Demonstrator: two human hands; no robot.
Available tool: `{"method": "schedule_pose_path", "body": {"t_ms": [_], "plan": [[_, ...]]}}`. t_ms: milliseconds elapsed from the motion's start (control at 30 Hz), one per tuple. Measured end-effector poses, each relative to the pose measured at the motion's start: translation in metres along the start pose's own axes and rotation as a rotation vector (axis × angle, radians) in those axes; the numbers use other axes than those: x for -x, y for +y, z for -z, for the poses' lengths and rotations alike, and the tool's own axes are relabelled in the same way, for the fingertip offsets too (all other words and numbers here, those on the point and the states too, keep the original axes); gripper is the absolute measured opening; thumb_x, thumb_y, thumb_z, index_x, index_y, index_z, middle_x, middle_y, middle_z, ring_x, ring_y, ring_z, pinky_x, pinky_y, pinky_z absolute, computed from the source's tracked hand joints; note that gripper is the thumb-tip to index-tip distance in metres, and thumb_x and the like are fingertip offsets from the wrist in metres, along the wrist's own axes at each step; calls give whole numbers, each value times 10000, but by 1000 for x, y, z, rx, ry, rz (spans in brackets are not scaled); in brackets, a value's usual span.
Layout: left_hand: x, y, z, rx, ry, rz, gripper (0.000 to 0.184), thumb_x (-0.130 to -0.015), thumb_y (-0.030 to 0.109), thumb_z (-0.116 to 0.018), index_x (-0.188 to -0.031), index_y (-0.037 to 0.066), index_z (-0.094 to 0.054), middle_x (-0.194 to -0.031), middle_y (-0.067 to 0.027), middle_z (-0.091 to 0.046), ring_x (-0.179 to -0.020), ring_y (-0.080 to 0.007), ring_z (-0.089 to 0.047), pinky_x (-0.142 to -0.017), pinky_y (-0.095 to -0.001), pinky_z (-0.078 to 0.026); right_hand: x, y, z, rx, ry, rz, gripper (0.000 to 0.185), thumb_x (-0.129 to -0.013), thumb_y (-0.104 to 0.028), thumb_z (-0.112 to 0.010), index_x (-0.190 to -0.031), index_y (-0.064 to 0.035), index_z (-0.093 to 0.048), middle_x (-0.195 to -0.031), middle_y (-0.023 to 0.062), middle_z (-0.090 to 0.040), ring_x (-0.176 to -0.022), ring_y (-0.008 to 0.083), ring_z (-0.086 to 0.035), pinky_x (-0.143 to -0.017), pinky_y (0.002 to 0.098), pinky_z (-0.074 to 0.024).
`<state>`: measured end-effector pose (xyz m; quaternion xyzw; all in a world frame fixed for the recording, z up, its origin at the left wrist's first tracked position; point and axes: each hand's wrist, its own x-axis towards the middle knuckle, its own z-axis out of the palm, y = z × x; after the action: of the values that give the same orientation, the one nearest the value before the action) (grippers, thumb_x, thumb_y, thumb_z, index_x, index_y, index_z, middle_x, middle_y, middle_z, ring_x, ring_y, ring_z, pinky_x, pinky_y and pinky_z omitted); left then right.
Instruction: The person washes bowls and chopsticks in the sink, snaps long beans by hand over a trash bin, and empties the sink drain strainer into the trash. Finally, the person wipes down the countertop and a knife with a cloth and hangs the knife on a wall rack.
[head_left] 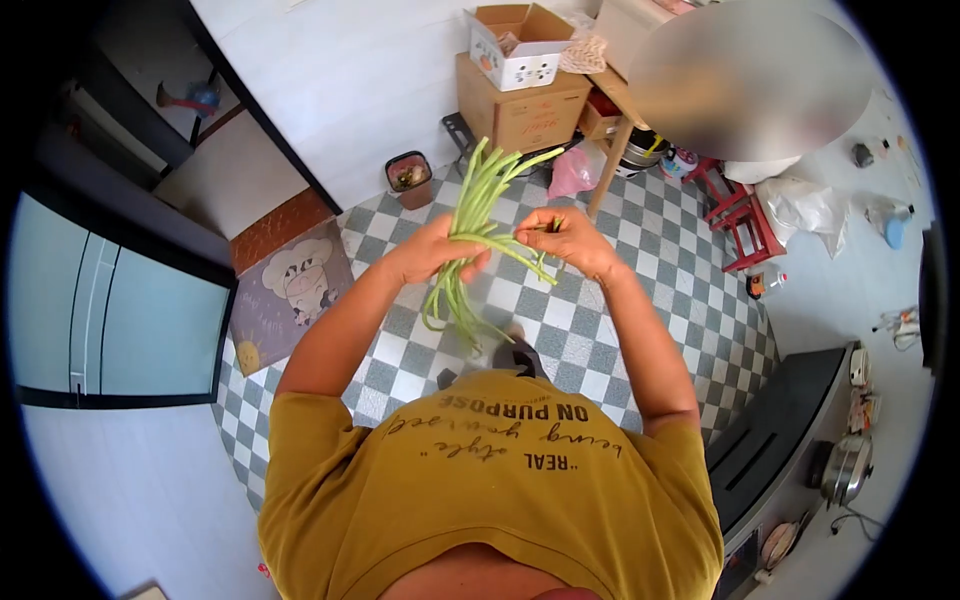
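Checkered floor spreads wide beside a mat; left hand grips long beans, right hand apparently pinching one.

"What shade are the long beans?"
"Light green, some paler. The shirt is mustard yellow with dark lettering."
"And the floor?"
"Checkered, grey-green squares alternating with whitish ones."
"Any pattern on the mat?"
"A pale cartoon cow and a yellow sun. The ground looks mauve-grey, though the light there is too dull to be sure."
"Brighter colours?"
"A pink bag and red stools."
"The boxes?"
"The large carton is brown with red print; the smaller box is white with dark spots and an orange motif."
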<state>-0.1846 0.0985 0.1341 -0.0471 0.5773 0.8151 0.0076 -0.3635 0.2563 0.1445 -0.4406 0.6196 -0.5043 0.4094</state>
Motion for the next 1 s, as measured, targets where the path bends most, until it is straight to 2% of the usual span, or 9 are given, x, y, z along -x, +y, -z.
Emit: {"method": "schedule_pose_path", "body": {"t_ms": [133,167,267,367,400,467,633,900,1000], "plan": [[-20,13,49,4,7,29,217,-860,93,-555,-1016,68,-407,-733,-72,-518,-517,-104,-483,-483,-238,-402,-56,-9,-6,343,-43,117,111,-840,-103,-577,-840,4,-607,-651,-3,-565,-601,56,-483,-545,229,-392],[-27,18,58,-19,30,3,177,-861,93,-554,-981,63,-428,-712,-61,-506,-510,-95,-466,-475,-237,-392,-75,2,-9,490,56,311,95,-804,-81,-561,-815,10,-586,-623,43,-546,-583,74,-487,-537,256,-404],[-52,31,91,6,99,-53,124,-849,118,-566,-894,42,-479,-690,-45,-519,-497,-84,-461,-453,-225,-391,-135,12,-15,561,318,478,83,-754,-97,-586,-747,-15,-576,-681,168,-569,-557,297,-509,-552,318,-436],[-74,51,133,154,298,-83,93,-848,95,-561,-873,42,-490,-661,-27,-512,-489,-76,-449,-438,-226,-371,-222,53,2,172,649,221,174,-777,-180,-577,-729,-15,-604,-604,101,-583,-530,192,-548,-511,315,-419],[-79,60,147,201,366,-89,86,-849,92,-560,-868,41,-493,-658,-24,-513,-488,-74,-447,-436,-226,-369,-243,56,25,-102,661,6,195,-782,-192,-564,-719,-13,-609,-603,47,-568,-506,138,-525,-453,299,-385],[-81,74,181,283,441,-177,75,-856,87,-552,-884,49,-494,-664,-15,-503,-479,-66,-412,-448,-223,-355,-288,94,66,-740,571,-144,145,-805,-170,-523,-757,-37,-556,-577,-8,-456,-436,107,-393,-373,243,-287],[-78,88,267,534,539,-344,58,-877,114,-524,-896,72,-489,-674,-8,-475,-504,-69,-384,-496,-227,-348,-337,119,76,-1055,99,-284,130,-829,-149,-506,-819,-21,-530,-543,-45,-348,-449,68,-281,-380,209,-225],[-62,93,382,907,601,-554,114,-900,111,-502,-811,55,-461,-699,-18,-451,-536,-93,-383,-536,-240,-357,-406,123,32,-1023,-47,-384,170,-887,-181,-487,-928,-19,-521,-564,-48,-335,-476,56,-263,-402,197,-215],[-50,87,428,929,728,-603,168,-903,125,-513,-765,55,-445,-688,-22,-450,-535,-99,-389,-542,-246,-368,-425,120,16,-888,75,-469,207,-913,-220,-496,-924,-16,-528,-570,-52,-332,-475,54,-263,-406,194,-217]]}}
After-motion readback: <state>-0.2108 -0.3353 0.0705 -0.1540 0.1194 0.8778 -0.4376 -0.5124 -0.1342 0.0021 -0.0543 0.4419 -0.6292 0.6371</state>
